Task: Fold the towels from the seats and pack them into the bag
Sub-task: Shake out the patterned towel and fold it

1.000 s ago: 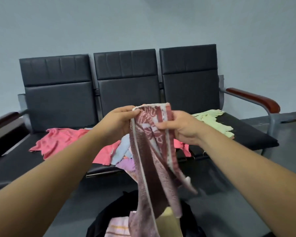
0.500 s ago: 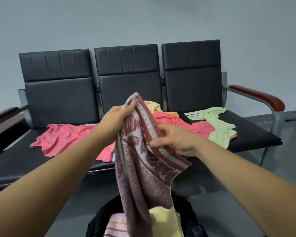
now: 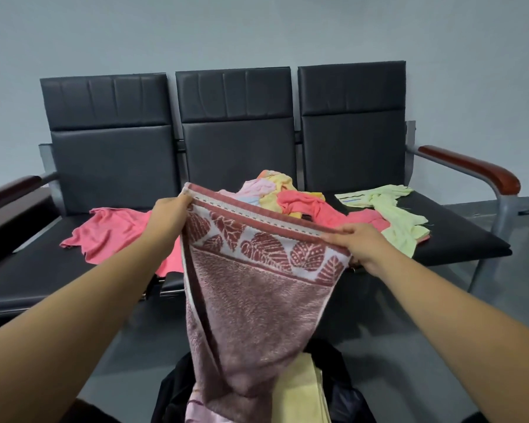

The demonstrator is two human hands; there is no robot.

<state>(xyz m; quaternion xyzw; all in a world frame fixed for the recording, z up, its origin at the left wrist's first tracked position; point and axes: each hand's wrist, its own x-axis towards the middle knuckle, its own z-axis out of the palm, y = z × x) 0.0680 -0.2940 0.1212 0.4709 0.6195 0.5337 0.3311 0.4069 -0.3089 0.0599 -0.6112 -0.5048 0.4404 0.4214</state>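
A mauve towel (image 3: 251,315) with a leaf-patterned border hangs spread between my hands above the black bag (image 3: 174,392). My left hand (image 3: 170,213) pinches its top left corner and my right hand (image 3: 356,244) pinches the top right corner. Its lower end droops into the bag, beside a folded yellow towel (image 3: 300,389) and a pink striped one (image 3: 196,407). On the black seats (image 3: 110,166) lie a pink towel (image 3: 110,233), a mixed heap of coloured towels (image 3: 275,190) and a pale green towel (image 3: 391,212).
The three-seat bench has red-brown armrests, the right armrest (image 3: 471,169) and the left armrest (image 3: 9,187). A grey wall stands behind it and grey floor (image 3: 409,355) lies around the bag at my feet.
My hands have moved apart, stretching the bunched towel's top edge out flat. The right hand slid along the border to the right corner.
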